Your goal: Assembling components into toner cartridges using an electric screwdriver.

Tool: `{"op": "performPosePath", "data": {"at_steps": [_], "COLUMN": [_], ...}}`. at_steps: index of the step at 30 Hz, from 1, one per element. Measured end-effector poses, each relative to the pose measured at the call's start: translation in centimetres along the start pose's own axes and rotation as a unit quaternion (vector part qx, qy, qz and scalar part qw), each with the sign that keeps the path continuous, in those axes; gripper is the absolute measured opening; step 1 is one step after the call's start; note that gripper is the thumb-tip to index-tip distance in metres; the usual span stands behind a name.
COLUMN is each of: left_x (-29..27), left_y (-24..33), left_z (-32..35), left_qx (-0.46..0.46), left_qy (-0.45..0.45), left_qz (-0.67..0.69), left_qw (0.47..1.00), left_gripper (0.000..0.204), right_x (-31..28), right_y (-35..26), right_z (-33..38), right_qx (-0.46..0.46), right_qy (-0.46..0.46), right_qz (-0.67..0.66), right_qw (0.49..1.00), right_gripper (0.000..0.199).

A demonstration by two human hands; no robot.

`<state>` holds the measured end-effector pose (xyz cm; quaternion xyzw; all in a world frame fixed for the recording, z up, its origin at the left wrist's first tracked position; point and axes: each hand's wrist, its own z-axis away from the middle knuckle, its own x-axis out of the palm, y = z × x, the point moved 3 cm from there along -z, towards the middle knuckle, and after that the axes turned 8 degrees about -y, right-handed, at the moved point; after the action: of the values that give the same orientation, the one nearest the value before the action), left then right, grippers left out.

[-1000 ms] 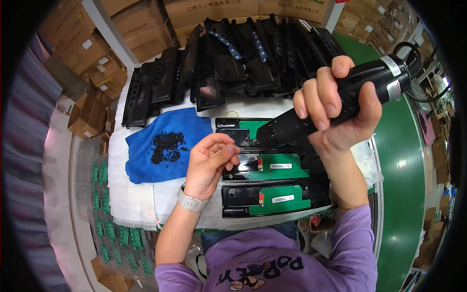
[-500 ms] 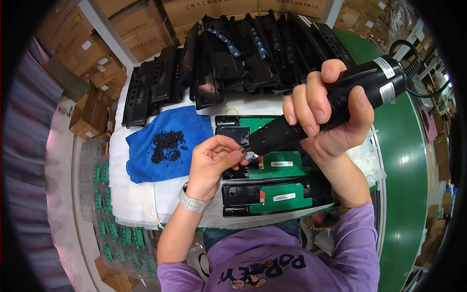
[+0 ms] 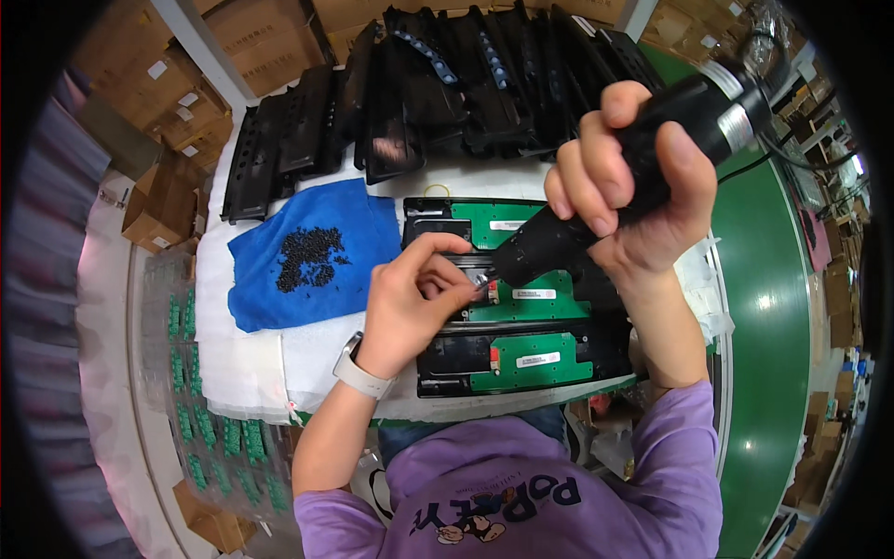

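Observation:
My right hand point(image 3: 643, 177) is wrapped around a black corded electric screwdriver point(image 3: 542, 250), tilted so that its nose points down and left. Close to the bit, the thumb and fingers of my left hand point(image 3: 410, 293) are pinched together; anything between them is too small to make out. Both hands are over a group of black plastic housings point(image 3: 447, 368) lying side by side. On these sit green circuit boards point(image 3: 570, 303) with white labels, and two boards show a red part at the left end. The bit's exact contact point is hidden by my fingers.
Small black screws point(image 3: 312, 256) lie piled on a blue cloth point(image 3: 256, 293) at the left. Behind, several black casings point(image 3: 400, 130) stand in a row. Clear trays point(image 3: 219, 447) of green boards are at lower left. Cartons point(image 3: 163, 205) and a green surface point(image 3: 768, 326) flank the table.
The screwdriver's nose and my left fingertips have shifted slightly right, closer to the red part on the middle board. The whole view has moved a little. Both grips look the same.

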<state>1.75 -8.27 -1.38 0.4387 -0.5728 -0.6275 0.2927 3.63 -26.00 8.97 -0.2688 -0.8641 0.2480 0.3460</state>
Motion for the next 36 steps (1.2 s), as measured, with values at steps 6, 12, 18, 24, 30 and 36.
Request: {"op": "performPosePath", "data": {"at_steps": [6,12,18,24,30,36], "left_x": [0.1,0.3,0.5,1.2,1.3,1.2], "left_y": [-0.3,-0.6,-0.6,-0.5,-0.9,-1.6], "left_z": [-0.1,-0.2,-0.2,-0.1,-0.1,-0.1], "left_qx": [0.028,0.035,0.047,0.037,0.033,0.035], "left_qy": [0.018,0.011,-0.003,-0.023,-0.017,0.01], "left_qz": [-0.069,-0.059,-0.067,-0.086,-0.076,0.006], "left_qw": [0.997,0.998,0.997,0.995,0.996,0.999], "left_gripper": [0.009,0.008,0.008,0.008,0.009,0.008], "right_x": [-0.2,-0.6,-0.7,0.3,0.6,0.7], "right_y": [1.1,2.6,2.7,3.6,3.0,3.0], "right_z": [1.3,1.6,1.6,1.9,1.9,1.8], "right_qx": [0.138,0.165,0.176,0.16,0.099,0.133], "right_qy": [0.024,-0.002,0.002,-0.042,-0.095,-0.026], "right_qz": [0.123,0.226,0.227,0.209,0.311,0.209], "right_qw": [0.982,0.96,0.958,0.964,0.941,0.968], "right_gripper": [0.02,0.03,0.028,0.027,0.022,0.028]}}
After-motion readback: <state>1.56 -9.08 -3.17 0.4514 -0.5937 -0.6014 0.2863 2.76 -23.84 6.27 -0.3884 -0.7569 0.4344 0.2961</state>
